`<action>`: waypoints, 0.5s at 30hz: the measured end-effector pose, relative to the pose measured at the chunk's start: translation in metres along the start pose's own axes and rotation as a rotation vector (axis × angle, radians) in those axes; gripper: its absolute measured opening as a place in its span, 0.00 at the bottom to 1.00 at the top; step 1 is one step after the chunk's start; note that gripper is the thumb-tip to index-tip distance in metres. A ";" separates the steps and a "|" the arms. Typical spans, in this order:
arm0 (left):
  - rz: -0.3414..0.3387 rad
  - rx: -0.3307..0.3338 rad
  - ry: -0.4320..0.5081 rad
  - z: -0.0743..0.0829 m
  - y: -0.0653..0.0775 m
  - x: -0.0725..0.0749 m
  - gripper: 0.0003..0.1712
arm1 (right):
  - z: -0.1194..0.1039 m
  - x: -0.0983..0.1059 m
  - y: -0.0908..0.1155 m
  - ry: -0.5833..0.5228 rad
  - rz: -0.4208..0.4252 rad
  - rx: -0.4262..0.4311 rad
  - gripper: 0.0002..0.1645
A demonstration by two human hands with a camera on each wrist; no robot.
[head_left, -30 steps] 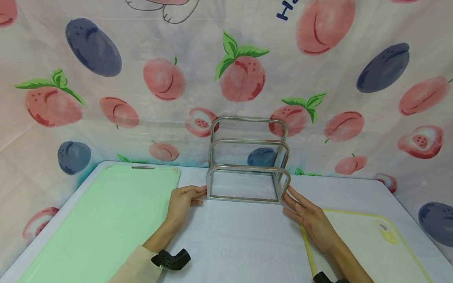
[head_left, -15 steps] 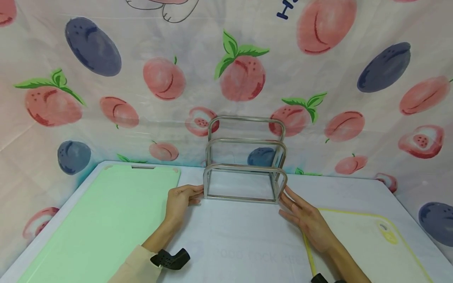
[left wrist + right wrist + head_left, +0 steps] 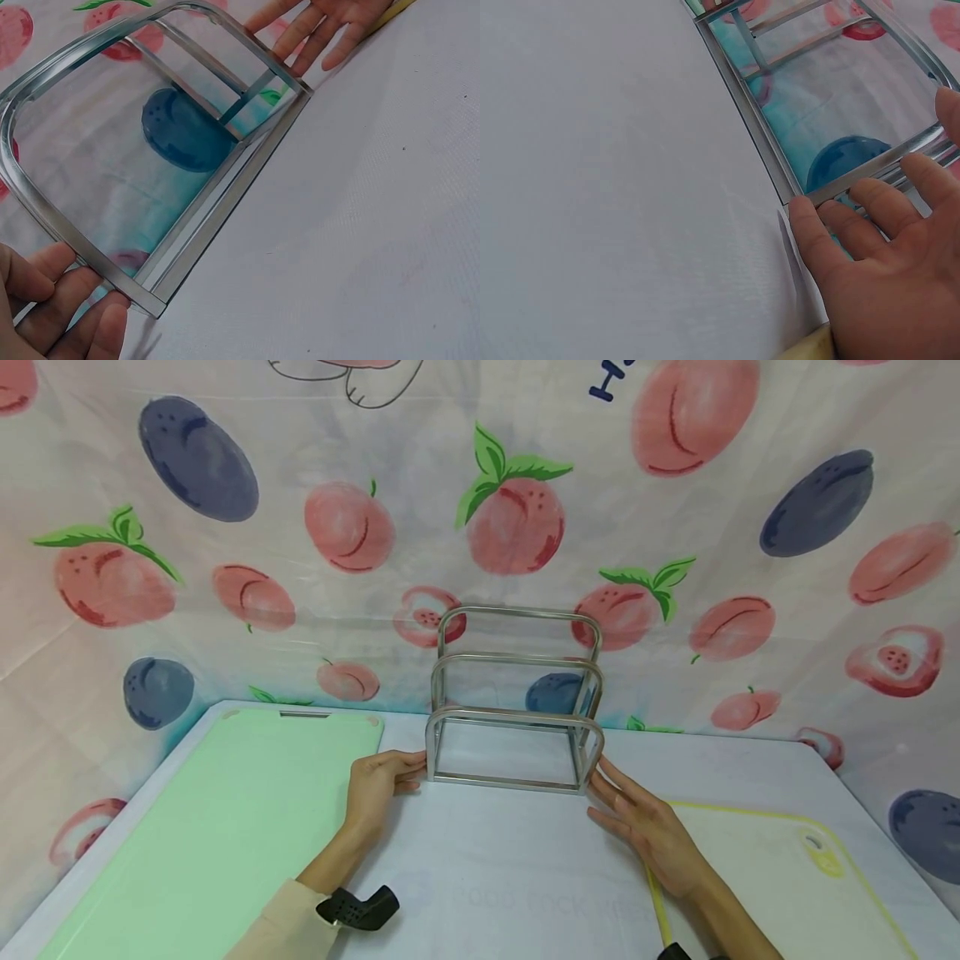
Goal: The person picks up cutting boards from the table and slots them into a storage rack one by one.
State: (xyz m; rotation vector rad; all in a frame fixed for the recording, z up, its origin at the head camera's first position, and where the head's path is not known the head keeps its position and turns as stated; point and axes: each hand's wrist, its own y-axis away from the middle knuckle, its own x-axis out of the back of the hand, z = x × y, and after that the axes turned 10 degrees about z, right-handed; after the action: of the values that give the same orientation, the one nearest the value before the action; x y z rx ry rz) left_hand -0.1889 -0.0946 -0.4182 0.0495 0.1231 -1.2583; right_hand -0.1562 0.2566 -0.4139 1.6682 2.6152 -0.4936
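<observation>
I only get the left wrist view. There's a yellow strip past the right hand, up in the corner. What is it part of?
Observer: The head view shows it's the yellow rim of a white board.
Operator: Anything out past the left hand, left of the rack?
Observer: Yes, a green board lying flat.
Operator: Any marking on the white one?
Observer: A yellow patch near its far right corner.

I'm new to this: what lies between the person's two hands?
The metal rack: left hand at one side, right hand at the other, seen in the head view.
</observation>
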 end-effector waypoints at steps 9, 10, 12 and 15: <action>0.012 -0.015 -0.019 -0.001 0.000 0.000 0.15 | 0.002 0.001 0.000 -0.012 0.007 -0.003 0.27; 0.016 -0.024 -0.024 -0.002 0.000 0.000 0.15 | 0.002 0.001 0.001 -0.012 0.011 -0.003 0.27; 0.022 -0.042 -0.039 -0.003 0.001 0.000 0.15 | 0.002 0.001 0.001 -0.009 0.018 -0.002 0.27; 0.030 -0.057 -0.056 -0.004 0.002 0.000 0.15 | 0.003 0.001 0.001 -0.008 0.027 0.005 0.26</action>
State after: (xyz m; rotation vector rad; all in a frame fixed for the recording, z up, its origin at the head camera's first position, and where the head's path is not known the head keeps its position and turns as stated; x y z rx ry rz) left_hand -0.1873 -0.0938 -0.4221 -0.0330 0.1090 -1.2241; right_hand -0.1560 0.2577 -0.4171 1.6973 2.5844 -0.5054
